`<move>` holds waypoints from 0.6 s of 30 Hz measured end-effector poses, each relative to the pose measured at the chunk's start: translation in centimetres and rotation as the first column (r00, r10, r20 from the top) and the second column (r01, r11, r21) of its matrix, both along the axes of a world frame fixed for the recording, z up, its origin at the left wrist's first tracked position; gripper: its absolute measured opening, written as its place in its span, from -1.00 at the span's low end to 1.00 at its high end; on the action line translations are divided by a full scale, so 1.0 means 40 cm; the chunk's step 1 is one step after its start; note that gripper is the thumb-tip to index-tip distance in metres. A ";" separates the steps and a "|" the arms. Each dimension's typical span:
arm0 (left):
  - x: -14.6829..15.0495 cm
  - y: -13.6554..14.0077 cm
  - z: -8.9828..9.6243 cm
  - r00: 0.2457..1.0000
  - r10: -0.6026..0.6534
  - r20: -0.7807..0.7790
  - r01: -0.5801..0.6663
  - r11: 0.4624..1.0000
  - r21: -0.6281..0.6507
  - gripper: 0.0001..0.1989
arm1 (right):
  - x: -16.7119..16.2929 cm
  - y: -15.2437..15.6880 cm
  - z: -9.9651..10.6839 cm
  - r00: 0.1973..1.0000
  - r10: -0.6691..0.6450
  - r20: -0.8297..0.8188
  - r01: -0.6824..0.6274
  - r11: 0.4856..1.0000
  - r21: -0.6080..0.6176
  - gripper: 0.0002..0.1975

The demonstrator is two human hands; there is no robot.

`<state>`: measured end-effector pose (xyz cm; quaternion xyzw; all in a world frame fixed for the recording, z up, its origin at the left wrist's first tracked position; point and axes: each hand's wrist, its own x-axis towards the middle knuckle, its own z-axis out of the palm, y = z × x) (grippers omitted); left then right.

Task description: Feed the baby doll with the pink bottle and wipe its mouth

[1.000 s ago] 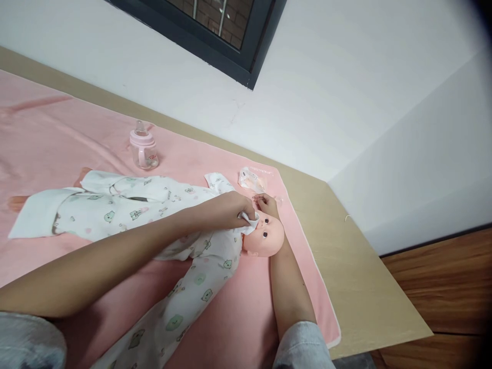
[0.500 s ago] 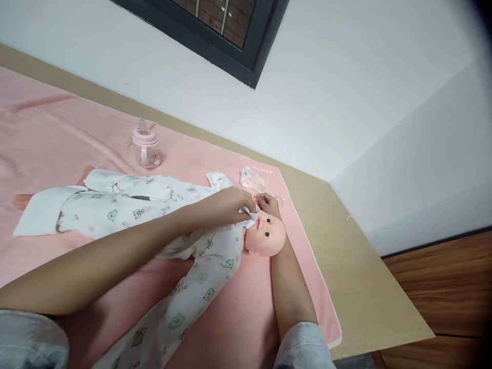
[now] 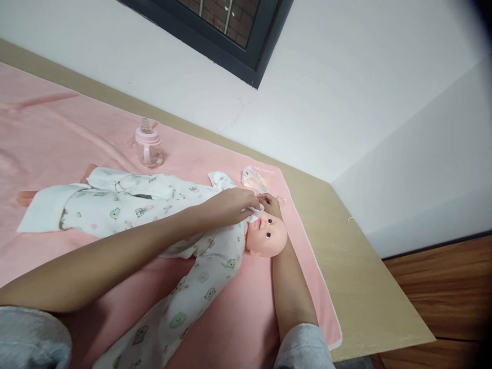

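A bald baby doll [image 3: 271, 238] lies on its back, head toward the right, dressed in a white outfit [image 3: 225, 251] with green animal prints. My left hand [image 3: 232, 206] reaches over the doll's chest and pinches the white collar [image 3: 257, 211], lifted near the doll's mouth. Behind the doll's head passes my right forearm. At the far side of the neck my right hand [image 3: 272, 204] has its fingers curled close to the collar; what they hold, if anything, is hidden. One sleeve [image 3: 179, 312] stretches toward me.
A pink blanket [image 3: 246, 302] covers much of the wooden table [image 3: 357, 287]. A pink-capped baby bottle [image 3: 149, 146] stands upright beyond the doll's legs. Near my right hand lies a clear plastic packet [image 3: 251, 178]. A wall [image 3: 307, 102] with a dark window frame rises behind.
My left hand has shifted slightly at the collar, and the lifted fabric now sits a little differently. The view has moved slightly; the doll and my right arm stay about where they were.
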<state>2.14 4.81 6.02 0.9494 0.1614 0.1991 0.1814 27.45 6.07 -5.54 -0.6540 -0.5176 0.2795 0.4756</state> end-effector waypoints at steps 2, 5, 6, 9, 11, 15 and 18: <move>0.002 -0.001 -0.003 1.000 -0.003 0.003 0.003 1.000 0.010 -0.76 | -0.004 -0.004 0.007 1.000 -0.002 0.029 0.002 1.000 -0.015 -0.84; 0.003 -0.001 -0.006 1.000 0.004 0.004 -0.004 1.000 0.008 -0.74 | -0.010 -0.013 0.017 0.997 -0.013 0.074 0.015 0.999 -0.037 -0.87; 0.003 -0.001 -0.006 1.000 0.006 -0.002 -0.006 1.000 0.005 -0.74 | -0.012 -0.016 0.020 0.997 -0.016 0.080 0.019 0.999 -0.040 -0.88; 0.004 -0.001 -0.004 1.000 0.007 -0.023 -0.007 1.000 0.002 -0.72 | -0.018 -0.023 0.024 0.996 -0.018 0.085 0.021 0.999 -0.036 -0.90; 0.004 -0.002 -0.003 0.999 0.006 -0.034 -0.005 1.000 0.011 -0.72 | -0.020 -0.024 0.025 0.997 -0.014 0.077 0.017 0.999 -0.036 -0.89; 0.004 -0.004 -0.002 0.999 0.007 -0.035 -0.006 1.000 0.015 -0.70 | -0.020 -0.021 0.025 0.999 -0.011 0.050 0.013 0.999 -0.048 -0.90; 0.006 -0.004 -0.004 0.999 0.018 -0.040 -0.018 1.000 0.011 -0.68 | -0.018 -0.018 0.026 0.999 -0.007 0.051 0.009 0.999 -0.048 -0.89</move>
